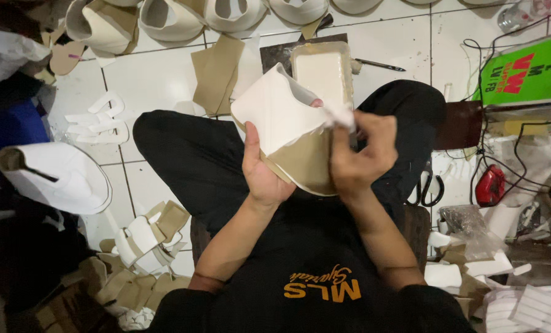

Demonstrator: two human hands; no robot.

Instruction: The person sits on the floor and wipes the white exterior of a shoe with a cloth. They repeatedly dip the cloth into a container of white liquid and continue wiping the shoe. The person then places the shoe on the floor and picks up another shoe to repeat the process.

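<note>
I sit cross-legged on a white tiled floor. My left hand (262,172) grips a white shoe upper (275,111) fitted over a tan insole (303,163), holding it from below with the thumb on its side. My right hand (362,151) pinches the white edge of the upper at its right side, fingers closed on the material. Both hands meet over my lap. The underside of the shoe piece is hidden by my left palm.
A tray of pale glue (322,71) lies just beyond the shoe piece. Finished white uppers (164,21) line the far floor. A white shoe on a last (60,176) sits left, scissors (428,188) right, tan and white scraps (146,237) around.
</note>
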